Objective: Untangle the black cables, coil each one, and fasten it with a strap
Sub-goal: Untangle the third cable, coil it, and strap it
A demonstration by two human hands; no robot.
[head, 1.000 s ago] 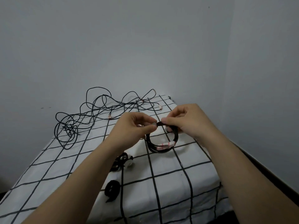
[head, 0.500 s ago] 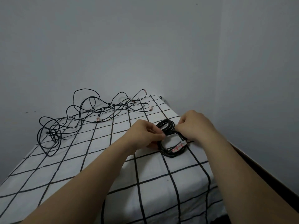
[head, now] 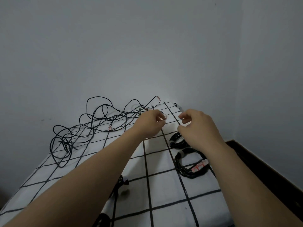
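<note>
Tangled black cables (head: 91, 126): loose heap, far left of checked-cloth worktop (head: 165, 189). Tagged coil (head: 185, 172): flat near right edge. Second coil (head: 176, 143): just beyond it, partly hidden by right hand (head: 198, 128), fingers loosely curled, holding nothing. Left hand (head: 150, 125): fingers pinch a taped cable end (head: 164, 118) over the far worktop

White black-gridded tablecloth (head: 164, 190), grey wall (head: 147, 46) behind, dark edge (head: 270, 175) at right
</note>
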